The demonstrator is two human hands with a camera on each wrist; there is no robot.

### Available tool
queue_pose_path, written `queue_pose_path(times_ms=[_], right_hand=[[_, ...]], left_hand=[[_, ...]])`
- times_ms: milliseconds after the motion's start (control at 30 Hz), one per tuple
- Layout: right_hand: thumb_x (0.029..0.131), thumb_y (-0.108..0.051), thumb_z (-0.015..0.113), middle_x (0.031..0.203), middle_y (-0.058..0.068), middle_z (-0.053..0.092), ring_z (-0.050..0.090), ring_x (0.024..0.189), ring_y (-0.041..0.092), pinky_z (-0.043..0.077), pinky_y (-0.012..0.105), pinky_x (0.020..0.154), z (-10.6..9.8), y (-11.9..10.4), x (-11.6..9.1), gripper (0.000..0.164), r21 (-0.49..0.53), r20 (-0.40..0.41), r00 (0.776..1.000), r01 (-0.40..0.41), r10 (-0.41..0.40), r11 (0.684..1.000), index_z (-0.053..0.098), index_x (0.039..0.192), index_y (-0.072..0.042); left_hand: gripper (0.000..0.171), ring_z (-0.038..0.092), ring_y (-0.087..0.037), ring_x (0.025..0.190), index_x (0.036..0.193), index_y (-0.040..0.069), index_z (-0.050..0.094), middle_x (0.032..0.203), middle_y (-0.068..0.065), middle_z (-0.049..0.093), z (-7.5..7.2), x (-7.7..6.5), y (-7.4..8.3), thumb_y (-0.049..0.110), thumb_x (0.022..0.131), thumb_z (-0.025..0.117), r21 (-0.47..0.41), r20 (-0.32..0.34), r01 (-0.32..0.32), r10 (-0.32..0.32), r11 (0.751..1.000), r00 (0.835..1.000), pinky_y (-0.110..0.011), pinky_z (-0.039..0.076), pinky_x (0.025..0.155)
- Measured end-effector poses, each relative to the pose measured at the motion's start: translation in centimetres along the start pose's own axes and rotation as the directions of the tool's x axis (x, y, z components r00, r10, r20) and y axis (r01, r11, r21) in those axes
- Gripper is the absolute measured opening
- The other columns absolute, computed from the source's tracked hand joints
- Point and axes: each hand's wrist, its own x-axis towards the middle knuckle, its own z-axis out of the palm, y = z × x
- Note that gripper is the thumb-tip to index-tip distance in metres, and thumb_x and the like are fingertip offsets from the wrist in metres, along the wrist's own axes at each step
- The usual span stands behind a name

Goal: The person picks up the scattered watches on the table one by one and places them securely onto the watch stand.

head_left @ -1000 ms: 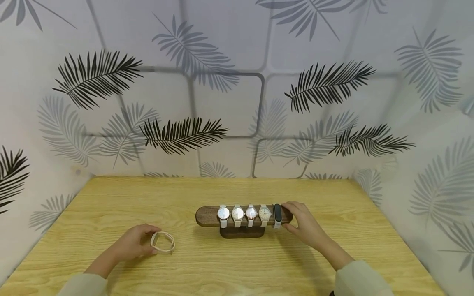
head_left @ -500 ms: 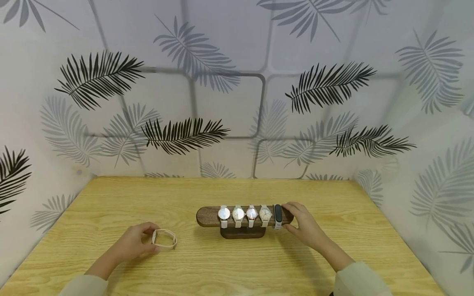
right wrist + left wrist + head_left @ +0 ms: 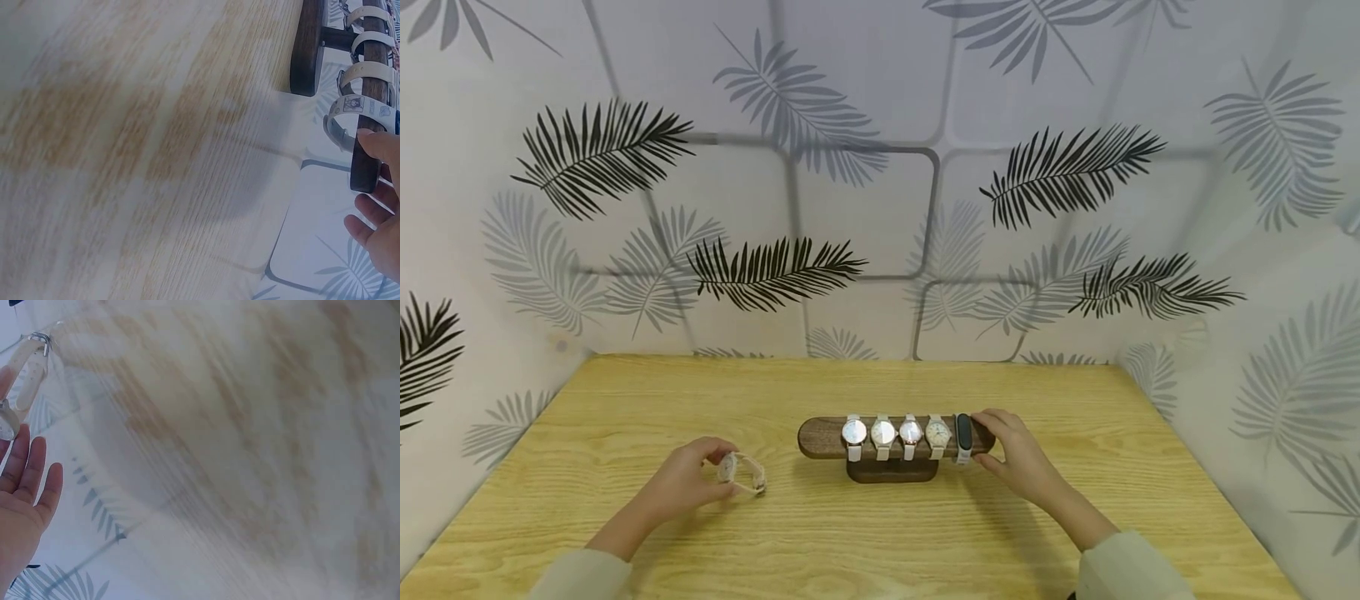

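Observation:
Between thumb and fingers my left hand pinches a cream-strapped wristwatch, its strap buckled into a loop. The left wrist view shows the strap's buckle and the round case beside the fingertips. At the other side, my right hand grips the right end of a dark wooden watch stand. Several watches with pale straps, among them a white-strapped watch, sit round the bar. Nearest the right hand is a fitness band with a black face and a light grey strap.
The stand rests on a short dark base on the light wooden table. Behind and at both sides rise walls with a leaf pattern. Bare tabletop lies between the left hand and the stand.
My left hand has moved slightly up and to the right with the watch, turning it so its dial shows. The right hand stays at the stand's end.

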Motion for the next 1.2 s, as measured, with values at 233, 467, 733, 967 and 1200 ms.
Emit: queue_pose_path(times_ms=[233, 467, 733, 967, 1200], right_hand=[[0.071, -0.005, 0.075, 0.114, 0.017, 0.055, 0.051, 0.107, 0.032, 0.049, 0.043, 0.086, 0.2, 0.2, -0.1, 0.052, 0.001, -0.009, 1.000, 0.010, -0.010, 1.000, 0.055, 0.118, 0.003], [0.071, -0.005, 0.075, 0.114, 0.017, 0.054, 0.051, 0.107, 0.033, 0.048, 0.044, 0.087, 0.2, 0.1, -0.2, 0.051, 0.011, -0.015, 1.000, 0.011, -0.011, 1.000, 0.054, 0.118, 0.003], [0.072, -0.005, 0.074, 0.115, 0.018, 0.054, 0.051, 0.107, 0.033, 0.048, 0.044, 0.086, 0.2, 0.1, -0.3, 0.052, 0.017, -0.016, 1.000, 0.017, -0.017, 1.000, 0.054, 0.118, 0.003], [0.072, -0.004, 0.074, 0.116, 0.019, 0.053, 0.050, 0.108, 0.034, 0.048, 0.044, 0.087, 0.3, 0.1, -0.2, 0.052, 0.034, -0.006, 1.000, 0.002, -0.002, 0.999, 0.053, 0.120, 0.003], [0.072, -0.005, 0.073, 0.117, 0.018, 0.052, 0.050, 0.109, 0.033, 0.048, 0.044, 0.087, 0.3, 0.0, -0.2, 0.052, 0.029, -0.001, 1.000, -0.009, 0.009, 1.000, 0.053, 0.120, 0.003]], left_hand=[[0.044, 0.053, -0.016, 0.087, 0.110, 0.001, 0.059, 0.097, -0.002, 0.059, 0.6, 0.6, 0.6, 0.019, 0.073, 0.075, 0.052, -0.053, -0.051, 0.054, 0.997, 0.997, -0.041, 0.048, 0.079], [0.044, 0.052, -0.017, 0.088, 0.112, 0.001, 0.059, 0.095, -0.003, 0.056, 1.0, 1.8, 1.8, 0.016, 0.074, 0.074, 0.080, -0.087, -0.066, 0.073, 0.995, 0.994, -0.039, 0.047, 0.077], [0.043, 0.050, -0.016, 0.083, 0.112, 0.000, 0.060, 0.090, -0.001, 0.055, 1.6, 3.1, 3.6, 0.014, 0.073, 0.074, 0.064, -0.101, -0.118, 0.124, 0.991, 0.987, -0.036, 0.047, 0.073], [0.044, 0.049, -0.017, 0.082, 0.114, 0.001, 0.060, 0.089, -0.001, 0.054, 1.9, 4.1, 4.8, 0.014, 0.074, 0.073, 0.069, -0.072, -0.155, 0.160, 0.986, 0.985, -0.035, 0.046, 0.073], [0.046, 0.046, -0.012, 0.082, 0.116, 0.001, 0.059, 0.091, -0.001, 0.054, 2.1, 4.9, 6.0, 0.016, 0.074, 0.074, 0.065, -0.042, -0.173, 0.175, 0.983, 0.984, -0.034, 0.046, 0.073]])
